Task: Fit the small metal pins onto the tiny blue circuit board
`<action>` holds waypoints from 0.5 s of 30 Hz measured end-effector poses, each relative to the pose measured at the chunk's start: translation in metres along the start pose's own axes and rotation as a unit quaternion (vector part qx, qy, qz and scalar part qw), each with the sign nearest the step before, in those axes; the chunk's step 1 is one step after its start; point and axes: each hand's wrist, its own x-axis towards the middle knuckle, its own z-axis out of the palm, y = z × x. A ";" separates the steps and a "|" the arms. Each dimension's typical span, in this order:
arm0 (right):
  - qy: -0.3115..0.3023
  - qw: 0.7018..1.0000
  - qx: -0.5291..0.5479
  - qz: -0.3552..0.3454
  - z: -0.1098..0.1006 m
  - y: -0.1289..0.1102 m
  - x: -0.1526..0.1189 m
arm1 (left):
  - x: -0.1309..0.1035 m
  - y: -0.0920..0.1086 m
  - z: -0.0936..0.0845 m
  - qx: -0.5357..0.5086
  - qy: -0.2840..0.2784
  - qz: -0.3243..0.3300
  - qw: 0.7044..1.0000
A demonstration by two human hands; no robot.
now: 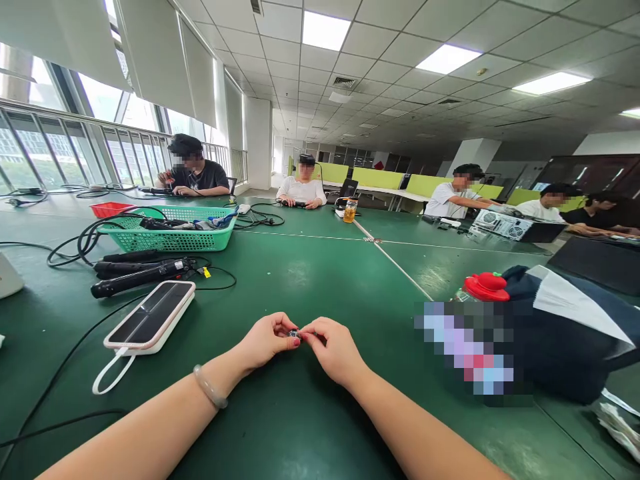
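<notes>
Low in the centre of the frame, the left hand (264, 341) and the right hand (334, 350) meet fingertip to fingertip over the green worktop (320, 267). Between them sits one small dark part (295, 333), pinched from both sides, so each grip is closed on it. It is too small to name or to read a long axis; both hands are equally near it. One bracelet (210, 388) circles the left wrist. Left of centre lies one white power bank (153, 317), above it black handheld tools (140, 272), and further up one green basket (170, 230). Five other people sit along the far side.
</notes>
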 end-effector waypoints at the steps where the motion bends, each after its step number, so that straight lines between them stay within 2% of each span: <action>1: 0.000 1.000 0.014 0.012 0.000 0.001 0.001 | 0.000 0.001 0.000 -0.003 0.001 -0.008 1.000; 5: -0.029 0.997 0.014 0.072 -0.005 0.007 0.002 | 0.000 0.002 -0.001 -0.017 0.004 -0.021 1.000; 10: -0.109 0.983 -0.105 0.106 -0.015 0.013 -0.003 | 0.001 0.003 -0.003 -0.020 0.039 -0.023 0.999; 15: -0.118 0.978 -0.123 0.122 -0.012 0.017 -0.004 | 0.001 0.002 -0.004 -0.024 0.047 -0.015 0.998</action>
